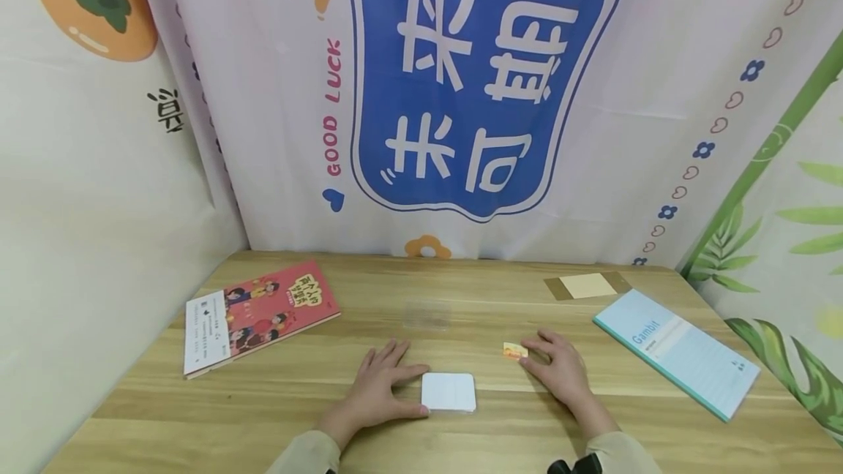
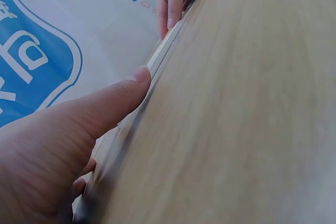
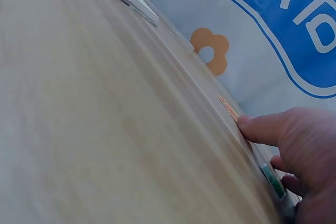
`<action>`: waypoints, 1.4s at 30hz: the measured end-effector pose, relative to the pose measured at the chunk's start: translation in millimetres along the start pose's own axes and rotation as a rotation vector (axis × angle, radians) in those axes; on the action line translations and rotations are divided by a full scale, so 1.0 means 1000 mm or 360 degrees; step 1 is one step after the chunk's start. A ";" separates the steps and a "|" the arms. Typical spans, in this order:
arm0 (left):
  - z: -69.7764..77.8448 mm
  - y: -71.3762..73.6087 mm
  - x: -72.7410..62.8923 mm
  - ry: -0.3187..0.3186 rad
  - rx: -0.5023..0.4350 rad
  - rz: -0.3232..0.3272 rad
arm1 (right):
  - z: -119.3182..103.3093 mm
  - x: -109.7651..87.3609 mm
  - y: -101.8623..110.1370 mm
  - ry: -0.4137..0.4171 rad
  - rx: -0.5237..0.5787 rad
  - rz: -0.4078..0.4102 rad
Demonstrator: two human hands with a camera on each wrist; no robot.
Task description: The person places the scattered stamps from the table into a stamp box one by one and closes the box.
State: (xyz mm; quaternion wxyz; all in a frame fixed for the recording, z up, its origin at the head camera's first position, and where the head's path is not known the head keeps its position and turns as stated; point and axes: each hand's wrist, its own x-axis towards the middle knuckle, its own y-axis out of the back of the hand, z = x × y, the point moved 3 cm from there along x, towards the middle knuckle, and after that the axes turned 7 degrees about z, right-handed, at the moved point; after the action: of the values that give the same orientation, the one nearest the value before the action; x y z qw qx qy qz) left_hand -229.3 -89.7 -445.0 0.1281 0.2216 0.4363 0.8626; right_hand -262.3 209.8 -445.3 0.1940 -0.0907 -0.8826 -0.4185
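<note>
A stack of blank white cards lies near the front middle of the table, with a clear edge showing beneath it. My left hand holds its left end, thumb at the near corner and index finger at the far one, other fingers spread. In the left wrist view the thumb lies along the edge of the white stack. To the right, my right hand pinches the right end of a small orange-and-yellow card between thumb and index finger. The right wrist view shows that card flat at the thumb tip.
Behind the stack lies a clear plastic piece. A red illustrated book is at the left. At the right are a light blue Gambit notebook and a brown piece with a cream paper. A printed curtain hangs behind the table.
</note>
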 end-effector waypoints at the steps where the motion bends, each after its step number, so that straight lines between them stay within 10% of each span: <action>1: 0.000 0.000 0.000 0.0001 -0.0003 -0.0004 | 0.000 0.000 0.000 -0.0003 -0.0001 0.0002; 42: 0.002 0.002 -0.001 0.0013 0.0003 -0.0011 | -0.006 0.000 -0.002 0.0006 0.0205 0.0086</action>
State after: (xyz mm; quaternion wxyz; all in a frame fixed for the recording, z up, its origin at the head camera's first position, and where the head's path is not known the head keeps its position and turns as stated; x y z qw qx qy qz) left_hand -228.1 -90.1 -442.6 0.1291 0.2167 0.4385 0.8626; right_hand -260.8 203.9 -442.8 0.2123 -0.1011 -0.9046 -0.3555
